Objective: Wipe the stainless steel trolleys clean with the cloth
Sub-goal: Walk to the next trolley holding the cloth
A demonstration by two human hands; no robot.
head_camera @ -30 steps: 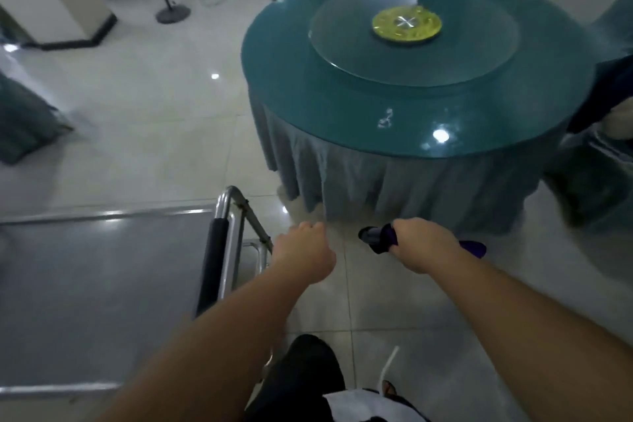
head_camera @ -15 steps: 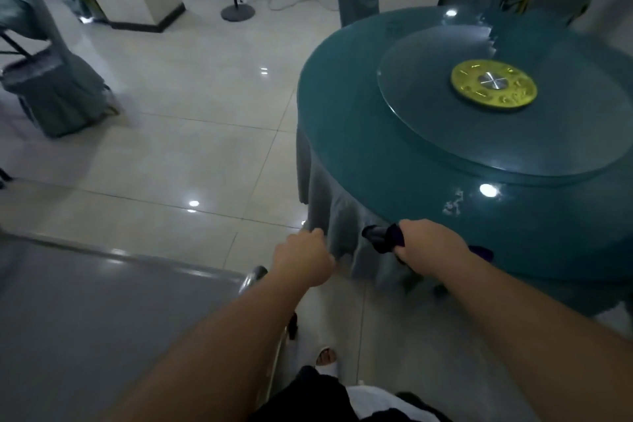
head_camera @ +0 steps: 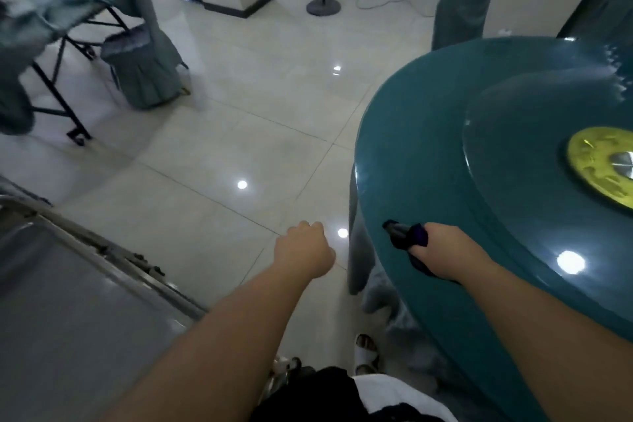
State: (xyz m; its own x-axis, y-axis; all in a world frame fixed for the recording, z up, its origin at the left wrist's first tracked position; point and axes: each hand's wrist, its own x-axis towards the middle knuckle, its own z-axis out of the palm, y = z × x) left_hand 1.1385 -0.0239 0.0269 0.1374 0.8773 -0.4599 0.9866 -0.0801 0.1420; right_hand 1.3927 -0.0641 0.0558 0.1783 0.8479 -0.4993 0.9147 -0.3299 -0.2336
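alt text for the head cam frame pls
Right hand grips a dark cloth over the round teal table; left hand, fingers curled and holding nothing, hangs above the tiled floor. A steel trolley top fills the lower left.

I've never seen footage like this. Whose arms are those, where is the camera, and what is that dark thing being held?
No machine here: a person wears a wide-angle camera on the head, looking forward and down, so you see their own two bare arms. The right hand grips a dark cloth, meant for wiping; its fingers are curled round it, above the edge of a round teal table with a glass turntable. The left hand is curled into a loose fist over the tiled floor and seems to hold nothing. The grey metal surface at lower left is the steel trolley, which neither hand touches.
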